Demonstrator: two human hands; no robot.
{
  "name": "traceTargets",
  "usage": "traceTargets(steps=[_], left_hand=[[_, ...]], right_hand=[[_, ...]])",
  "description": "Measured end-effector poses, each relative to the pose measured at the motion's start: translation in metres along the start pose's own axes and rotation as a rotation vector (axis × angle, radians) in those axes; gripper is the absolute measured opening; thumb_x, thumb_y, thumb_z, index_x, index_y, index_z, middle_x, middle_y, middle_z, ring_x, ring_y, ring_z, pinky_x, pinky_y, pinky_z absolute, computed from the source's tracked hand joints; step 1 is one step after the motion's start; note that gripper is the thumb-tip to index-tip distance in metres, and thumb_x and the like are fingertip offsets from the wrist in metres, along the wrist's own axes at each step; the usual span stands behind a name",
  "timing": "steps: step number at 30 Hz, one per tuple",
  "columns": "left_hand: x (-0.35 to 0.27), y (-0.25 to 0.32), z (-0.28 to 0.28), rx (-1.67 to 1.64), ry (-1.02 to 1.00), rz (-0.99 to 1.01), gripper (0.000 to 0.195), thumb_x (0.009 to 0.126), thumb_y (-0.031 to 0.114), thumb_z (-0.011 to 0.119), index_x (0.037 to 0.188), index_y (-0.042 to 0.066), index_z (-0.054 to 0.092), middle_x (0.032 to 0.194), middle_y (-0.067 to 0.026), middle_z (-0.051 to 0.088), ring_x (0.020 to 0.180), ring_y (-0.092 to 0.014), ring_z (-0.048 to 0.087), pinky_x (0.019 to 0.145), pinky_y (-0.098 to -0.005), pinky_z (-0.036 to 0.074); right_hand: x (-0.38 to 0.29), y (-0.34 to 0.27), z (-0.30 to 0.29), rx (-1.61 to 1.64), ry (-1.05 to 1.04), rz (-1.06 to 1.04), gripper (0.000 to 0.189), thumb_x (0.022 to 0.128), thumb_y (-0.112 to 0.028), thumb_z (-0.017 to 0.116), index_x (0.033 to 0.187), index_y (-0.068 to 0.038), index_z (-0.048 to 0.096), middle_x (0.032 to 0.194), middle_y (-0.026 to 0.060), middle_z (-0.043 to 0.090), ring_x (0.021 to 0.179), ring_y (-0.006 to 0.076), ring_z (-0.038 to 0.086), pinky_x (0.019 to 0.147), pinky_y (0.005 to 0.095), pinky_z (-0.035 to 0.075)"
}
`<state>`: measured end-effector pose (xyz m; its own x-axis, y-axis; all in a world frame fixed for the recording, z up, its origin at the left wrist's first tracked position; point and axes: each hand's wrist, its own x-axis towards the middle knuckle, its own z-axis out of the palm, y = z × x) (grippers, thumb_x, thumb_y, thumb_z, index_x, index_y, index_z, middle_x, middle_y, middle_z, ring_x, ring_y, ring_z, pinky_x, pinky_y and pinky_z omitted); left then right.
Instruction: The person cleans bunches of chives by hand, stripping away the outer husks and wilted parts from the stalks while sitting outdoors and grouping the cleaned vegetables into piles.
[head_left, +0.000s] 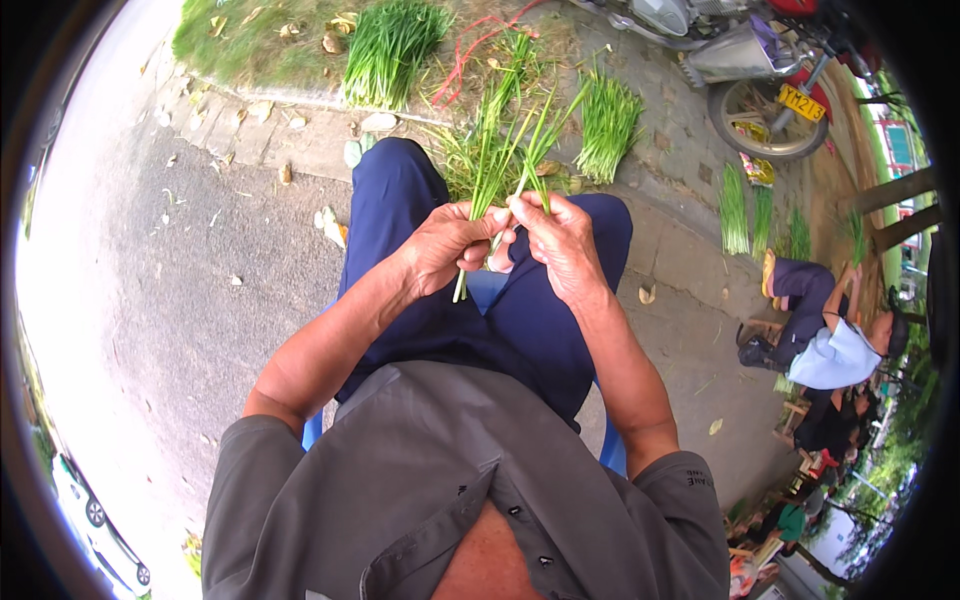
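Observation:
Between my knees, my left hand (457, 244) closes around a few long green stalks (486, 176), like garlic chives, with their pale ends sticking out below the fist. My right hand (553, 240) touches it at the fingertips and holds more green stalks (541, 150), which fan up and to the right. Loose green stalks and trimmings (469, 157) lie on the ground just beyond my hands. A large bundle of the greens (390, 52) lies on the grass edge at the upper left, and a smaller bundle (609, 124) lies on the paving to the right.
Red plastic string (459, 64) lies by the greens. A parked motorcycle (769, 112) stands at the upper right. Further bundles (733, 210) lie near a seated person in a light blue shirt (834, 356). More people sit beyond. A blue chair (613, 450) is under me.

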<state>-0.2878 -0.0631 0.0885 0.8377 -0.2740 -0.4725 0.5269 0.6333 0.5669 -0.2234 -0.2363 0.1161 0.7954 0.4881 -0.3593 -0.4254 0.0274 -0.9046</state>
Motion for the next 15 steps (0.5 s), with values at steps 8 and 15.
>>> traceTargets(steps=[8, 15], left_hand=[[-0.0004, 0.0009, 0.0005, -0.011, 0.002, -0.023, 0.017, 0.095, 0.020, 0.067, 0.103, 0.005, 0.069, 0.085, -0.0036, 0.070, 0.052, -0.005, 0.048, 0.045, -0.0192, 0.029], [-0.0001, -0.0003, -0.0008, -0.016, -0.014, -0.018, 0.022, 0.098, 0.023, 0.063, 0.109, 0.005, 0.067, 0.085, 0.0000, 0.067, 0.051, -0.002, 0.040, 0.044, -0.0181, 0.029]], right_hand=[[0.0056, 0.0058, -0.0089, 0.142, 0.068, -0.004, 0.018, 0.095, -0.019, 0.068, 0.103, -0.004, 0.067, 0.072, -0.0082, 0.053, 0.051, -0.0020, 0.036, 0.044, 0.0175, 0.028], [0.0042, 0.0048, -0.0092, 0.185, -0.010, 0.028, 0.019, 0.099, -0.021, 0.061, 0.105, -0.003, 0.064, 0.086, -0.0021, 0.060, 0.056, -0.0019, 0.038, 0.045, 0.0149, 0.030]])
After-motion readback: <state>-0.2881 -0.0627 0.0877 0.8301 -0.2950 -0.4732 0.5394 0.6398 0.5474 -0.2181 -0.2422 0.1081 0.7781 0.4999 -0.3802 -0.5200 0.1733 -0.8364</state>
